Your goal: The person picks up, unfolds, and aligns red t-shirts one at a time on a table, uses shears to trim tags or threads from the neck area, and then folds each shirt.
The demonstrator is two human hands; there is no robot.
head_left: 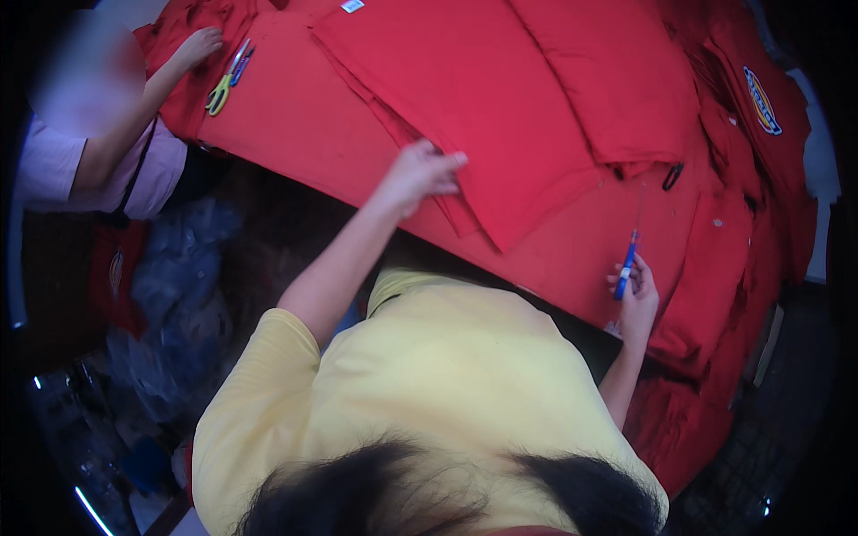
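Observation:
My left hand point(424, 179) hovers at or just over the near left edge of a red garment point(483, 116), its fingers partly spread. Nothing shows between them, and I cannot tell whether they touch the cloth. In my right hand point(638, 299), near the table's front edge, is a pair of blue thread snips point(626, 275) with its thin metal tip pointing away from me. The garment lies flat, its lower corner reaching toward me.
A co-worker's hand point(202, 45) rests on red cloth at the far left. Yellow-handled scissors point(217, 96) lie beside a slim blue tool point(239, 68). More red garments point(724, 214) are heaped on the right. Clear plastic bags point(183, 304) sit below the red table point(299, 147).

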